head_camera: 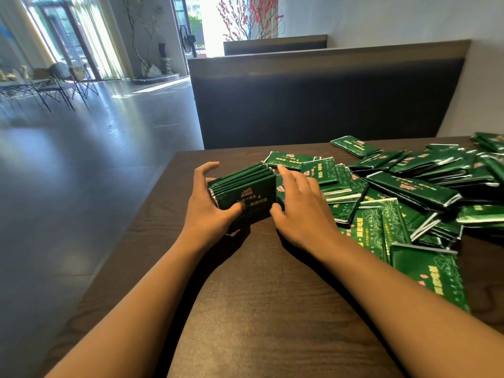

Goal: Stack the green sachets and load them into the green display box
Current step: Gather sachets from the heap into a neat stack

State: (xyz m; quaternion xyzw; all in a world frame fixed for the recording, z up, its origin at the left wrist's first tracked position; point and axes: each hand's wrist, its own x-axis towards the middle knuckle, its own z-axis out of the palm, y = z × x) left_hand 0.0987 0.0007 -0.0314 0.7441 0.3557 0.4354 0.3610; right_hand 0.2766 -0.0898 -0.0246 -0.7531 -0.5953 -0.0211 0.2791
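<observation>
Near the table's (pixel 245 296) left edge a small stack of green sachets (pixel 245 190) stands on edge, squared between both hands. The left hand (pixel 211 205) grips its left end, thumb across the printed face, fingers curled behind; the right hand (pixel 300 205) lies spread against the right end, fingers straight. Loose sachets (pixel 409 192) sprawl to the right — no display box is in view. The packets look light, flat and glossy, so probably slippery; best clamped by the short ends, pressed firmly together.

Upright sachet stack (pixel 245 192) beside loose sachets (pixel 409 192)
</observation>
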